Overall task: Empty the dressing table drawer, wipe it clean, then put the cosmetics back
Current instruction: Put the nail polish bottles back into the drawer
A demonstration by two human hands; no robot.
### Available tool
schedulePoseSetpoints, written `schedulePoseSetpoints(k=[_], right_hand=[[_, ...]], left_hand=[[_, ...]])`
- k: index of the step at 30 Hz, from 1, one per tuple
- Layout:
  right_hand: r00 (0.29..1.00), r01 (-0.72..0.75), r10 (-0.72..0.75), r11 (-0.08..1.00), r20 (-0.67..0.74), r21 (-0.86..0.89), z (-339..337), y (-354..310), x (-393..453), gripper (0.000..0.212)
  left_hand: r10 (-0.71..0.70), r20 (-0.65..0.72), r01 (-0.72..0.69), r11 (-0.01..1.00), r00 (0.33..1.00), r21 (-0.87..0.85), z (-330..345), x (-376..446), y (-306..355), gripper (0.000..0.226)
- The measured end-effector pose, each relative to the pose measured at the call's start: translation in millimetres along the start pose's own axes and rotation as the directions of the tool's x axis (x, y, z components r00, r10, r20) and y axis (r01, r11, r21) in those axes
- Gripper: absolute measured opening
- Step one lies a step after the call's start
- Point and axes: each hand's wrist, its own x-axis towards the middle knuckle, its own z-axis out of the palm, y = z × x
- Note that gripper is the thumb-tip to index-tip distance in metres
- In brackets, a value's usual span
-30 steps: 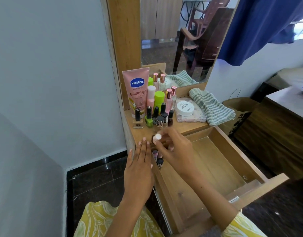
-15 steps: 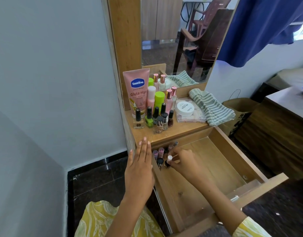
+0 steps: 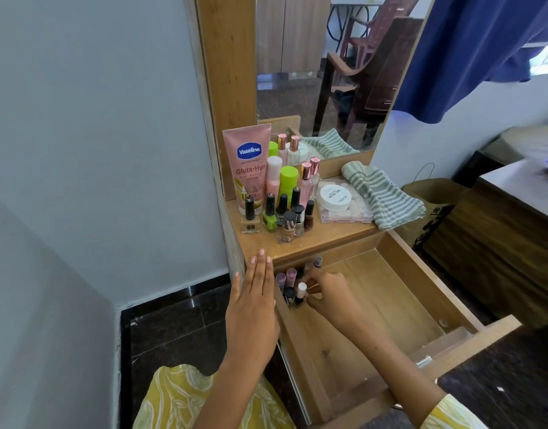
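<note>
At the drawer's [image 3: 399, 261] back-left corner, my right hand [image 3: 331, 294] pinches a white-capped nail polish bottle [image 3: 301, 291], small, light, slick glass I judge best gripped at the cap, while my left hand [image 3: 254, 301] rests flat, fingers straight, on the drawer's left edge.

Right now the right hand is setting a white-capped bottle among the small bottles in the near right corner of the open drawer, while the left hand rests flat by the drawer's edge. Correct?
Not quite. In the head view the small bottles stand in the far left corner of the open drawer, not the near right. The rest holds: the right hand holds the white-capped bottle there, and the left hand lies flat by the drawer's edge.
</note>
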Motion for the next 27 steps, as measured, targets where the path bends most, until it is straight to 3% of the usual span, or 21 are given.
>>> schedulePoseSetpoints(k=[3, 7, 12, 14, 19, 22, 25, 27], right_hand=[[0.990, 0.017, -0.036, 0.990, -0.133, -0.141, -13.9, -5.1, -0.3, 0.024], [0.930, 0.106, -0.127, 0.991, -0.346, -0.079, -30.8, -31.3, 3.5, 0.030], [0.930, 0.098, -0.140, 0.985, -0.339, -0.139, -30.7, -51.9, 20.0, 0.067], [0.914, 0.075, -0.128, 0.986, -0.386, -0.151, -27.3, -54.0, 24.8, 0.062], [0.754, 0.204, -0.255, 0.967, -0.606, -0.154, -22.3, -52.3, 22.4, 0.018], [0.727, 0.306, -0.334, 0.940, -0.600, -0.152, -19.6, -40.9, 13.4, 0.016], [0.721, 0.455, -0.338, 0.889, -0.605, 0.045, -21.1, -27.7, -0.8, 0.016], [0.734, 0.479, -0.309, 0.867, -0.605, 0.139, -25.3, -19.8, -9.9, 0.018]], left_hand=[[-0.008, -0.006, 0.008, 1.000, 1.000, 0.021, 0.1, 1.4, 2.1, 0.075], [-0.026, 0.013, 0.026, 0.999, 1.000, 0.019, -2.6, 3.3, 4.3, 0.070], [-0.035, 0.021, 0.035, 0.999, 0.999, 0.014, -6.5, 2.9, 6.2, 0.069], [-0.032, 0.026, 0.031, 0.999, 0.999, 0.027, -6.8, 3.2, 5.9, 0.069], [-0.021, 0.017, 0.020, 0.999, 1.000, 0.032, -6.0, 3.0, 4.8, 0.070], [-0.023, 0.003, 0.023, 0.999, 1.000, 0.023, -4.5, 2.1, 5.3, 0.071], [-0.024, -0.013, 0.024, 1.000, 1.000, 0.008, -3.5, 2.1, 4.7, 0.074], [-0.023, -0.020, 0.023, 1.000, 1.000, 0.000, -2.4, 2.4, 4.6, 0.076]])
